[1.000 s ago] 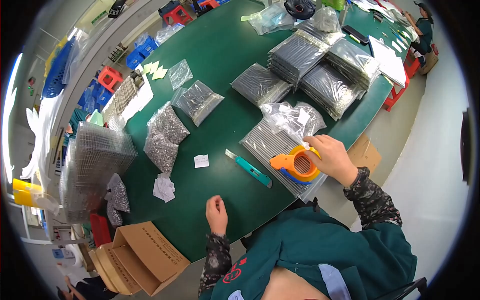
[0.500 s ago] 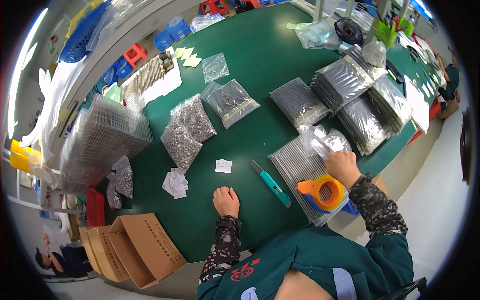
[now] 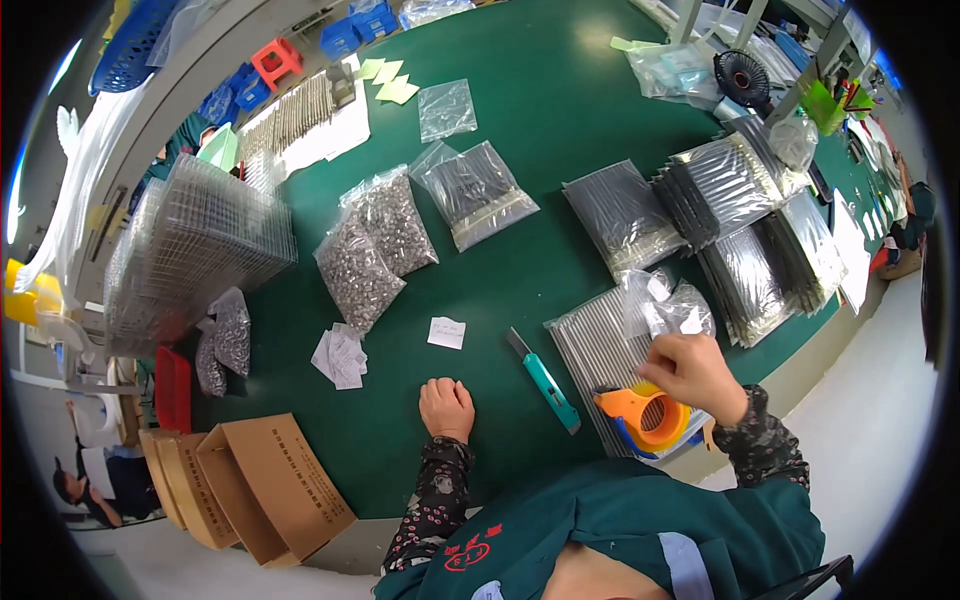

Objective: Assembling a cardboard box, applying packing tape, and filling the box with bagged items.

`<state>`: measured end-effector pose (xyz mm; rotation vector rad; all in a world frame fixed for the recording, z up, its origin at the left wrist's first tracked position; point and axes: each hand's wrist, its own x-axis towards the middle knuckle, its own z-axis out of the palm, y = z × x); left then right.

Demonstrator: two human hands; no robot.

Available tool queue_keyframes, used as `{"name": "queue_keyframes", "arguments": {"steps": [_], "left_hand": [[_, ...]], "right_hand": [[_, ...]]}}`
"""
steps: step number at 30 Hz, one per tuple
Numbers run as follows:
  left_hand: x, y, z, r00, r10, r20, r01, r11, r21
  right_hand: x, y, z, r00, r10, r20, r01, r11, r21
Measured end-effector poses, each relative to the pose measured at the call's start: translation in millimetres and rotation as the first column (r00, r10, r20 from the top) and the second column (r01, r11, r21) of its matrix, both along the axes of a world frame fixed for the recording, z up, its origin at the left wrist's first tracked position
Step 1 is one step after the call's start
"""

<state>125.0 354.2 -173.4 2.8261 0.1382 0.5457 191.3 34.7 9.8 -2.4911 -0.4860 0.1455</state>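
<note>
Whether the right grip [image 3: 695, 375] holds anything is hidden. The orange tape dispenser [image 3: 622, 403] covers part of the grey rods [image 3: 587, 340]. Writing on the white slip [image 3: 447, 332] is too small to read.

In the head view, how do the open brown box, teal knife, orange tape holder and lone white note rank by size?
1. Open brown box
2. Teal knife, orange tape holder: unsure; knife longer but slimmer
3. Lone white note
</note>
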Motion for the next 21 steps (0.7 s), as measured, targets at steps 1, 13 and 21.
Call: {"name": "queue_keyframes", "arguments": {"steps": [1, 13, 21], "left_hand": [[0.8, 1.6, 2.0, 1.0, -0.003, 0.012, 0.003, 1.0, 0.002], [2.0, -0.8, 0.6, 0.999, 0.034, -0.017, -0.034, 0.999, -0.032], [1.4, 0.1, -2.3, 0.999, 0.029, -0.024, -0.029, 0.999, -0.02]], "right_hand": [[1.5, 8.9, 21.8, 0.993, 0.108, -0.049, -0.092, 0.962, 0.258], [-27.8, 27.8, 154.9, 0.627, 0.165, 0.762, -0.708, 0.529, 0.468], [-29.0, 59.0, 163.6, 0.676, -0.01, 0.737, -0.599, 0.574, 0.558]]}}
